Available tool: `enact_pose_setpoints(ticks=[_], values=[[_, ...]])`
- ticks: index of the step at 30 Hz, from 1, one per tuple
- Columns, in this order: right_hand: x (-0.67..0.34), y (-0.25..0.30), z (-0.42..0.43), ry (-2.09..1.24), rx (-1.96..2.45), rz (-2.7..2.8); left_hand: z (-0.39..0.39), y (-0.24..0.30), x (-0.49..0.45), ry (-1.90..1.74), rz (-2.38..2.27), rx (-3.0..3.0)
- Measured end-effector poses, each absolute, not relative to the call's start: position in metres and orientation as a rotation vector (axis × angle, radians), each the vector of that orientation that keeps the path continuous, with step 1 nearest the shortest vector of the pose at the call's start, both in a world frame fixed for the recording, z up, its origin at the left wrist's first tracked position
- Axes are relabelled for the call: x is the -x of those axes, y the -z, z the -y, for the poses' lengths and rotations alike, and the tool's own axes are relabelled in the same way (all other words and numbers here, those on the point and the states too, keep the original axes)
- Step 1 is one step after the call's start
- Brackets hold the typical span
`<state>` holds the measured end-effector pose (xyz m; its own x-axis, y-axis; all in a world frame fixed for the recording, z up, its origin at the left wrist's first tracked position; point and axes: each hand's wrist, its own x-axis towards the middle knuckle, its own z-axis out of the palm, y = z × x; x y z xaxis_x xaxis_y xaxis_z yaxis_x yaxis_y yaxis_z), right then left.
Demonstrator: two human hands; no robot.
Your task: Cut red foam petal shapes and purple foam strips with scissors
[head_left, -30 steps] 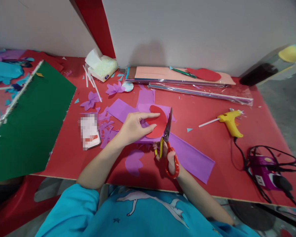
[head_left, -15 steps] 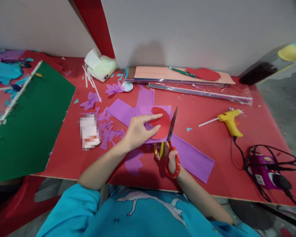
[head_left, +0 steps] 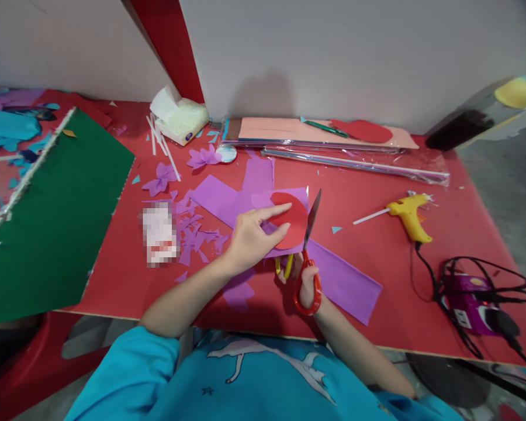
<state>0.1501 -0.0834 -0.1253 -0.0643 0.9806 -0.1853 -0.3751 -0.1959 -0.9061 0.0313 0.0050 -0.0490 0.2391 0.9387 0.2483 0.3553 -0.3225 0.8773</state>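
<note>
My left hand (head_left: pixel 254 237) grips a rounded red paper shape (head_left: pixel 296 219) laid over a piece of purple paper (head_left: pixel 267 199). Thumb and index finger lie across the red shape; the other fingers are hidden beneath. In my right hand (head_left: pixel 307 283) are scissors (head_left: pixel 313 219) with red and yellow handles. Their blade points up beside the right edge of the two layered papers. Under my hands lie a purple paper strip (head_left: pixel 344 280) and a purple petal cutout (head_left: pixel 239 292).
Purple scraps (head_left: pixel 197 237) and paper flowers (head_left: pixel 161 178) lie left, near a blurred white object (head_left: pixel 160 234). A large green board (head_left: pixel 70 216) stands farther left. To the right are a yellow glue gun (head_left: pixel 409 213) and a cabled purple box (head_left: pixel 469 304). Wrapped paper packs (head_left: pixel 315 137) line the wall.
Both hands have shifted slightly to the right, carrying the red shape, the purple paper and the scissors with them. The scissor blade leans a little more to the right.
</note>
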Motion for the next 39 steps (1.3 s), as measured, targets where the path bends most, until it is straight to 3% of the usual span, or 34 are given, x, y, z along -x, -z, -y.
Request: enact_pose_setpoints(ticks=[39], values=[[-0.152,0.118,0.081,-1.534,1.085,0.78,-0.004,0.049,-0.032,-1.057,-1.211,-1.814]])
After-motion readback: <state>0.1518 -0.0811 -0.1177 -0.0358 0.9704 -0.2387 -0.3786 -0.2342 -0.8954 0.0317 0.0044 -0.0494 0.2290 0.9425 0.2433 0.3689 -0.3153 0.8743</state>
